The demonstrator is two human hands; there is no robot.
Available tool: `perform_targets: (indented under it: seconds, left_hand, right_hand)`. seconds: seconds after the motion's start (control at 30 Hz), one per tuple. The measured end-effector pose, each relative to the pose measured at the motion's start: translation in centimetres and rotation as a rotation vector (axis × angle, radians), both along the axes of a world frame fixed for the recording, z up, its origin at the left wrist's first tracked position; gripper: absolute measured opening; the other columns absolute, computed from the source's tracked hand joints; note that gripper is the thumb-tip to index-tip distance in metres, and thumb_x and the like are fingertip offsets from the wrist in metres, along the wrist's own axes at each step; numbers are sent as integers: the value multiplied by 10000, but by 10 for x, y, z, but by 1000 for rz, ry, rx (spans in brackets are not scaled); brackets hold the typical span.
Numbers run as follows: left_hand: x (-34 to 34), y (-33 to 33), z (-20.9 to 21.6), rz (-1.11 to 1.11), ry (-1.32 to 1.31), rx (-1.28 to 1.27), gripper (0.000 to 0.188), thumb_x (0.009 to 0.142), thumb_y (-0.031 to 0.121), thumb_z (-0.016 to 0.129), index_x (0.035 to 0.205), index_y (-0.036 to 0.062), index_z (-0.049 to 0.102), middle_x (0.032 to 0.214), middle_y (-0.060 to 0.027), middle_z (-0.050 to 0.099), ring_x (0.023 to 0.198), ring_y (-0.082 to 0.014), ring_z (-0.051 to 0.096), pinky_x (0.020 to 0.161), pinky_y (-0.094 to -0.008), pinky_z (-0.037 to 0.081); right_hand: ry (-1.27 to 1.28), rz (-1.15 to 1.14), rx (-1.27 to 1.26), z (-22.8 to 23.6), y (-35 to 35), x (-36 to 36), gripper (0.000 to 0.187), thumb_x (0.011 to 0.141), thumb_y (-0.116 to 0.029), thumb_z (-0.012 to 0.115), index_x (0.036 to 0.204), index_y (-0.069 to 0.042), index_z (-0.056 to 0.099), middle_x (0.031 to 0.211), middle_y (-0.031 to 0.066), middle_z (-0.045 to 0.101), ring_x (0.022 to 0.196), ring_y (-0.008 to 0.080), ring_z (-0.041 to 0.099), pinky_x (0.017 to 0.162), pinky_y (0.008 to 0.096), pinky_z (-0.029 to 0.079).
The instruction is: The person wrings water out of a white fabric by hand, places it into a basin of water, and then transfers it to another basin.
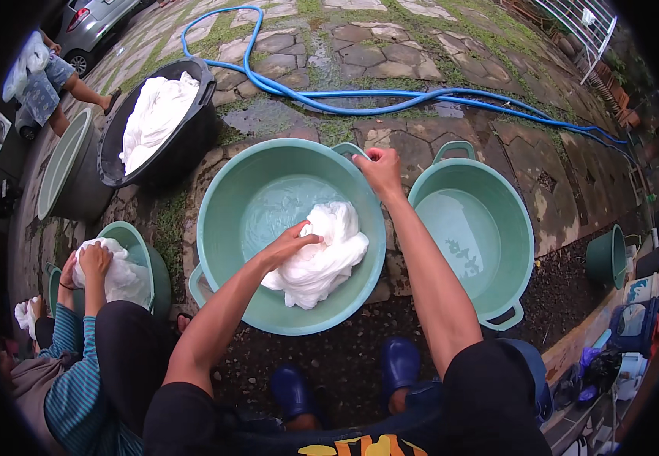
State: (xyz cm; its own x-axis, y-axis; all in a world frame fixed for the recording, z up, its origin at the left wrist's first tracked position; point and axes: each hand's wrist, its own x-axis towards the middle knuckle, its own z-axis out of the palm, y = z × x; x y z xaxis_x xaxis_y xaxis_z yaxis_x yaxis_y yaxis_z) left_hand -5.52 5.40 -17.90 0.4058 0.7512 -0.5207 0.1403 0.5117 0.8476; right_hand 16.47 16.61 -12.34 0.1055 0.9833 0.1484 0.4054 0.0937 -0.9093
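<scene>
A large green plastic tub [215,190] stands in front of me with shallow water in it. Inside, on the near right, lies a wet, bunched white cloth [322,266]. My left hand [287,247] is closed on the left edge of this cloth, its thumb lying across the top. At the tub's far right rim, my right hand [382,173] grips the loop handle [347,149], fingers wrapped round it. Close by on the right is a second green tub [523,228], holding shallow water that mirrors some leaves.
A black tub [158,171] with white cloth [158,114] stands back left. At lower left, a co-worker's hands [95,260] press white cloth [116,277] in a green basin [161,281]. Another person [44,83] is farther back. A blue hose [360,102] crosses the paving.
</scene>
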Motion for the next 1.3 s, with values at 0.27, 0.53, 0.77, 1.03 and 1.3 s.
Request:
perform_targets:
  seconds: [0.27, 0.53, 0.77, 1.03, 1.3]
  left_hand:
    - [28, -42, 19, -294, 678, 644, 1036, 596, 513, 762, 1325, 0, 235, 1381, -237, 291, 1274, -397, 329, 1018, -464, 346]
    - [37, -73, -22, -470, 1107, 904, 723, 677, 355, 711, 1282, 166, 363, 1377, -206, 254, 1110, -367, 430, 854, -535, 434]
    - [27, -39, -20, -243, 756, 772, 710, 689, 313, 703, 1278, 114, 361, 1205, -180, 476, 1068, -361, 518, 901, -453, 437]
    - [-16, -7, 7, -375, 315, 540, 704, 723, 267, 710, 1310, 43, 392, 1302, -136, 481, 1215, -265, 462, 1039, -368, 337]
    - [-19, -31, 72, -1126, 681, 431, 709, 656, 384, 744, 1200, 42, 448, 1262, -177, 473, 1204, -387, 422, 989, -460, 363]
  right_hand:
    - [60, 94, 263, 39, -39, -9, 246, 651, -170, 626, 551, 36, 538, 432, 72, 434, 441, 77, 389, 435, 280, 339]
    - [77, 152, 230, 45, -60, -18, 219, 652, -144, 646, 566, 34, 551, 441, 58, 471, 446, 66, 404, 425, 271, 331]
    - [21, 133, 308, 43, -58, -16, 205, 671, -141, 646, 572, 23, 573, 443, 94, 494, 414, 89, 431, 435, 276, 368]
    - [1, 94, 322, 43, -54, -12, 223, 700, -159, 646, 585, 20, 580, 462, 108, 512, 415, 109, 456, 441, 288, 386]
    - [10, 86, 302, 43, -50, -6, 223, 702, -158, 641, 582, 20, 580, 451, 109, 500, 412, 109, 452, 439, 292, 381]
